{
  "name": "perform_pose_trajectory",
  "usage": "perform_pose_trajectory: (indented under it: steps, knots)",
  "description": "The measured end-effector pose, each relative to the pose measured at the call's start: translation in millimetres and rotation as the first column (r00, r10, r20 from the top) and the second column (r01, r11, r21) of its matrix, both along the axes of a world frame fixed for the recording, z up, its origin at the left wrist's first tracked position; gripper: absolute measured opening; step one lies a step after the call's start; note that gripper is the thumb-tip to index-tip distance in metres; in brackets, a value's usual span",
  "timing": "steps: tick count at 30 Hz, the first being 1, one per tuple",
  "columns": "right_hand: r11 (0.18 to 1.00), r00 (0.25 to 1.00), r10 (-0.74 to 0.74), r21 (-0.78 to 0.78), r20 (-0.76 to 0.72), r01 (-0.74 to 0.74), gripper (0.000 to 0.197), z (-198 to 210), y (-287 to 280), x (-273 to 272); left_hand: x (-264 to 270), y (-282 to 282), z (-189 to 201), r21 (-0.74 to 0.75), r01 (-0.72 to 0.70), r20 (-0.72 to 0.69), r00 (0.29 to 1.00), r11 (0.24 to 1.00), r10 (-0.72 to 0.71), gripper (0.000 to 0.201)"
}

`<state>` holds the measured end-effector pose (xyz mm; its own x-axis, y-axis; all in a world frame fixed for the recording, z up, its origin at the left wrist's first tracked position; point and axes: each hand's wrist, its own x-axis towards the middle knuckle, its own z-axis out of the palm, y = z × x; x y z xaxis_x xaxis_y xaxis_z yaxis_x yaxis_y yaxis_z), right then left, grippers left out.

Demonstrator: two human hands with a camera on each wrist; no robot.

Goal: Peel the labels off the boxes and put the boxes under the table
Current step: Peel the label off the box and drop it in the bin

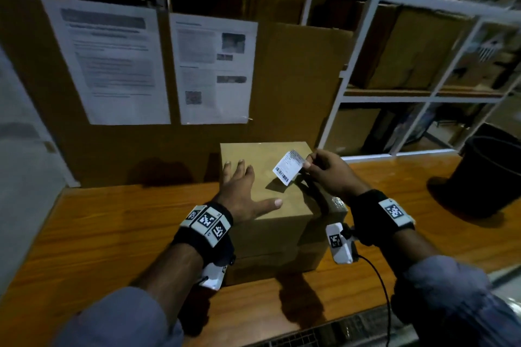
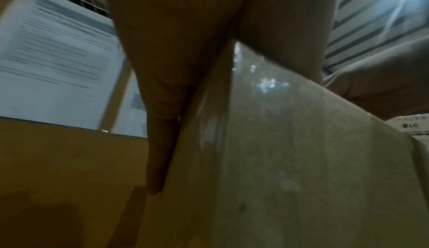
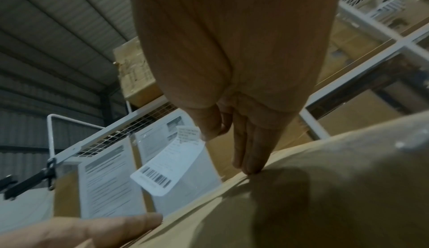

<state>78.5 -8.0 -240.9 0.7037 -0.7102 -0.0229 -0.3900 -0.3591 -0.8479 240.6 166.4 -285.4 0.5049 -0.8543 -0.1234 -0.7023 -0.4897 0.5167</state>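
A brown cardboard box [image 1: 270,222] stands on the wooden table [image 1: 112,234] in front of me. My left hand [image 1: 242,186] lies flat on its top with the fingers spread, and the left wrist view shows those fingers [image 2: 162,142] against the box side [image 2: 301,160]. My right hand [image 1: 324,169] pinches a white barcode label [image 1: 289,167] lifted off the box top. In the right wrist view the label [image 3: 171,165] hangs free from the thumb and forefinger above the box [image 3: 325,197], while the other fingers [image 3: 250,151] touch the box edge.
A cardboard panel with two printed sheets [image 1: 112,62] stands behind the box. White wire shelving with cartons [image 1: 417,48] fills the right background. A black bin [image 1: 490,172] sits at the table's right end. Bare table lies to the left.
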Motion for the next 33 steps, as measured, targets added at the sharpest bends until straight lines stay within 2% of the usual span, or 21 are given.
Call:
perform_pose_trajectory:
  steps: [5,11,15,18,25,29,33]
  knots:
    - [0.996,0.987,-0.088,0.024,0.133,0.086,0.010,1,-45,-34,-22,-47,-5,-0.007,-0.021,-0.010,1.000,1.000,0.021,0.121]
    - [0.981,0.975,-0.193,-0.009,0.113,0.196,0.009,4,-91,-64,-33,-91,-6,0.000,-0.040,0.026,0.999,0.999,0.040,0.121]
    - [0.962,0.955,-0.260,-0.048,0.141,0.269,0.013,1,-108,-76,-44,-116,-3,0.001,0.026,0.038,0.999,1.000,-0.026,0.116]
    - [0.945,0.930,-0.320,-0.009,0.180,0.327,0.018,-3,-114,-87,-52,-133,-3,-0.003,0.066,0.036,0.997,0.998,-0.065,0.114]
    - [0.892,0.885,-0.434,-0.058,0.171,0.448,0.018,3,-140,-129,-76,-180,-4,-0.019,0.185,0.031,0.982,0.982,-0.185,0.112]
    - [0.834,0.834,-0.524,-0.097,0.173,0.544,0.023,10,-179,-165,-96,-220,-5,-0.018,0.234,0.010,0.972,0.972,-0.234,0.112]
    - [0.773,0.765,-0.608,-0.061,0.213,0.631,0.024,10,-234,-206,-118,-259,-5,-0.012,0.250,-0.004,0.968,0.968,-0.250,0.111]
